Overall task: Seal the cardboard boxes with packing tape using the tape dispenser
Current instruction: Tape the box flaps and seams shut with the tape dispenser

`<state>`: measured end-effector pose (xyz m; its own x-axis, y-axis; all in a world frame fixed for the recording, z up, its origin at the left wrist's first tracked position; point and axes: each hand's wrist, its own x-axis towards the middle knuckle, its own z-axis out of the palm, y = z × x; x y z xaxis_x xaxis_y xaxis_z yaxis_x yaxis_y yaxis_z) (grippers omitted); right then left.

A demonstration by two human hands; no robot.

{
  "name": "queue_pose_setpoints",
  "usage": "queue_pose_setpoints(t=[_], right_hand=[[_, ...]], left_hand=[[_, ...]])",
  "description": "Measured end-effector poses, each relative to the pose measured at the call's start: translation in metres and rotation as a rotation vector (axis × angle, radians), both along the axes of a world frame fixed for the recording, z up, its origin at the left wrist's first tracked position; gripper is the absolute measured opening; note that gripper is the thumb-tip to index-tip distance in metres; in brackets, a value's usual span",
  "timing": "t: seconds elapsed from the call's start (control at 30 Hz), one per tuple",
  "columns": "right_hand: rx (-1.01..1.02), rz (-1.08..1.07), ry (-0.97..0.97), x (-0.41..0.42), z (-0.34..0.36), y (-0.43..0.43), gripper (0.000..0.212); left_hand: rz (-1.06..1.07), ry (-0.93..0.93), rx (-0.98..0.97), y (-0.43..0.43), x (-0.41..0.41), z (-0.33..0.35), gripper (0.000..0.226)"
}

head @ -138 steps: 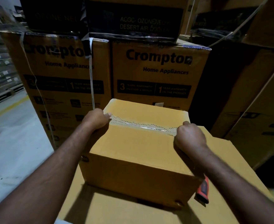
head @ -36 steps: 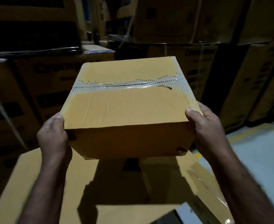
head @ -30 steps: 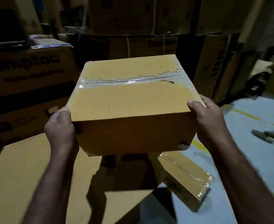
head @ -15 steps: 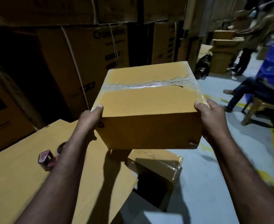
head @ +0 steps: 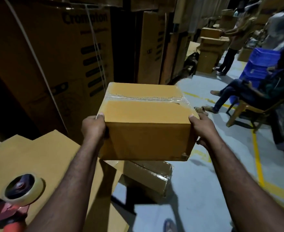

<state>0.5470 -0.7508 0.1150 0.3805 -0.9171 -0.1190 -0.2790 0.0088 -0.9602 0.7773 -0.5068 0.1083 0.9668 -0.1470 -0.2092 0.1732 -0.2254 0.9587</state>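
Note:
A brown cardboard box (head: 146, 124) hangs in the air in front of me, its top seam covered by a strip of clear packing tape (head: 144, 98). My left hand (head: 93, 129) grips its left side and my right hand (head: 204, 129) grips its right side, thumbs on the top edge. The red tape dispenser (head: 12, 198) with its roll of clear tape lies on a large flat carton (head: 42, 158) at the lower left, apart from both hands.
Another taped box (head: 148, 176) lies on the grey floor below the held one. Tall printed cartons (head: 57, 56) stand stacked at the left and back. A seated person (head: 248, 91) on a chair and a standing person (head: 230, 47) are at the right, by blue crates (head: 261, 62).
I lifted the taped box off the large carton and turned right with it. The view now faces the aisle, and the box has sunk a little lower over the floor.

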Motion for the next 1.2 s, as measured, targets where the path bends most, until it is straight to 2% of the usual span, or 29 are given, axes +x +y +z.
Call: queue_pose_setpoints(t=[0.03, 0.1, 0.23, 0.33, 0.43, 0.57, 0.67, 0.73, 0.83, 1.03, 1.2], right_hand=[[0.043, 0.050, 0.031, 0.008, -0.003, -0.015, 0.022], [0.087, 0.135, 0.078, 0.031, -0.009, -0.049, 0.033], [0.125, 0.239, 0.090, 0.090, -0.023, -0.125, 0.027], [0.140, 0.300, 0.122, 0.135, -0.045, -0.179, 0.023], [0.165, 0.384, 0.166, 0.178, -0.077, -0.221, 0.028], [0.170, 0.519, 0.219, 0.236, -0.119, -0.244, 0.033], [0.187, 0.607, 0.246, 0.282, -0.159, -0.247, 0.026], [0.188, 0.650, 0.268, 0.313, -0.189, -0.248, 0.025], [0.187, 0.707, 0.275, 0.359, -0.247, -0.248, 0.032], [0.257, 0.715, 0.273, 0.427, -0.394, -0.248, 0.039], [0.284, 0.788, 0.279, 0.461, -0.498, -0.242, 0.041]], left_hand=[[0.026, 0.006, 0.003, -0.010, 0.006, -0.005, 0.022], [0.079, 0.021, 0.025, -0.031, 0.021, -0.020, 0.019], [0.189, 0.081, 0.055, -0.084, 0.055, -0.055, 0.018], [0.327, 0.122, 0.049, -0.125, 0.067, -0.081, 0.026], [0.466, 0.193, 0.037, -0.153, 0.073, -0.109, 0.027], [0.587, 0.279, 0.032, -0.162, 0.079, -0.154, 0.026], [0.590, 0.323, 0.093, -0.158, 0.085, -0.193, 0.025], [0.562, 0.368, 0.085, -0.154, 0.093, -0.222, 0.023], [0.518, 0.419, 0.039, -0.150, 0.108, -0.276, 0.006], [0.577, 0.450, -0.016, -0.148, 0.138, -0.420, 0.011], [0.696, 0.430, -0.081, -0.146, 0.143, -0.503, 0.015]])
